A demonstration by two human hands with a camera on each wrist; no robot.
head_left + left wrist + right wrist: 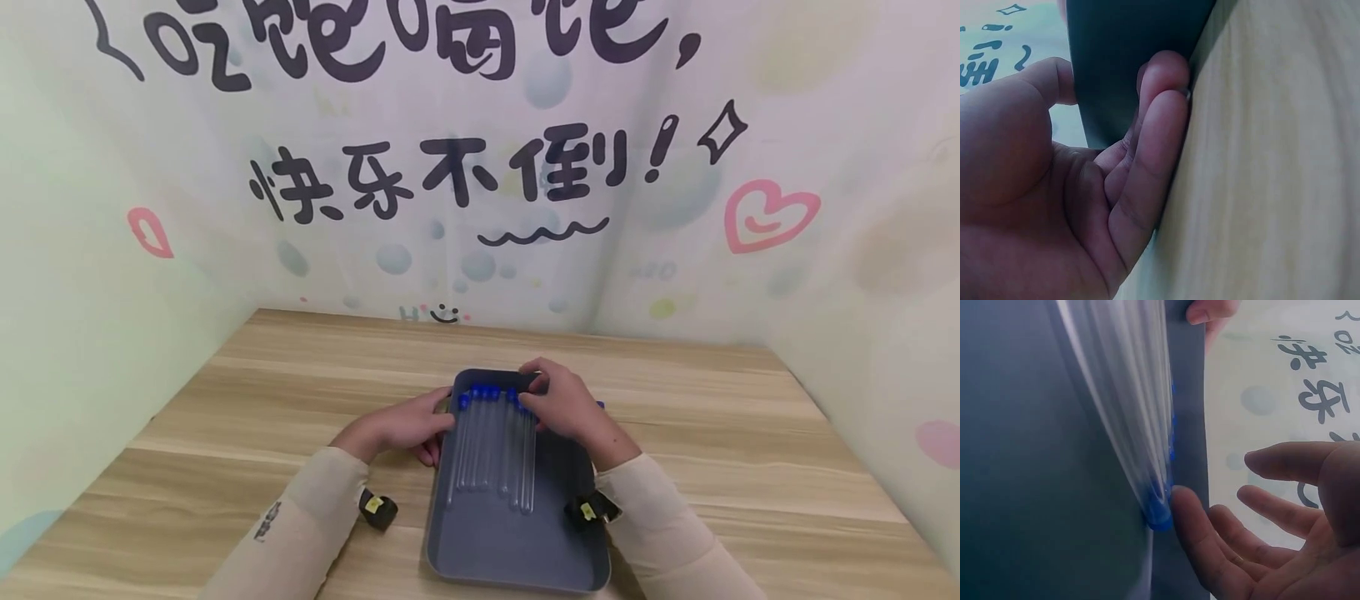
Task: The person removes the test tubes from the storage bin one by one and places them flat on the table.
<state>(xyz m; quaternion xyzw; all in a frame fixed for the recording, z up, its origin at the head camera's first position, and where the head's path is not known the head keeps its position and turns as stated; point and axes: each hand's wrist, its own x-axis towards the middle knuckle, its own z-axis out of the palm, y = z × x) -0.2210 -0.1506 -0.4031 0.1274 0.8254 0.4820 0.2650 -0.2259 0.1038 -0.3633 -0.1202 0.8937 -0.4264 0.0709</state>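
A dark grey tray (517,550) lies on the wooden table, holding several clear test tubes (483,454) side by side with blue caps (486,392) toward its far end. My left hand (408,422) grips the tray's left wall, thumb at the rim and fingers along the outside; the left wrist view shows those fingers (1150,137) low against the wall. Over the far right corner, my right hand (566,404) reaches to the caps. In the right wrist view its fingers are spread, and one fingertip (1185,497) is at a blue cap (1160,515), apparently touching it.
The wooden table (720,467) extends on both sides of the tray. A printed cloth (450,267) hangs behind it. A small blue piece (601,405) shows just past my right hand, mostly hidden. Black wrist cameras (378,510) are strapped at both sleeves.
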